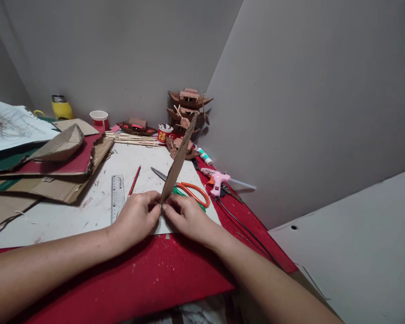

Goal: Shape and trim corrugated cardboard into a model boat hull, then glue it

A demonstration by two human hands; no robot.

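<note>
A long, narrow strip of brown cardboard (178,166) points up and away from me, seen nearly edge-on. My left hand (138,216) pinches its near end from the left. From the other side my right hand (187,218) grips the same end, and the two thumbs almost meet. Behind the strip lie scissors (197,191) with orange and green handles, partly covered by the cardboard and my right hand. Left of the strip are a red pencil (134,181) and a clear ruler (117,193), whose near end reaches my left wrist.
Cardboard sheets (64,186) are piled at left, with a folded cardboard boat hull (62,144) on top. Small model boats (189,99) are stacked at the back. A pink glue gun (218,180) with a black cord lies right. Sticks (135,139) and a paper cup (99,119) sit behind.
</note>
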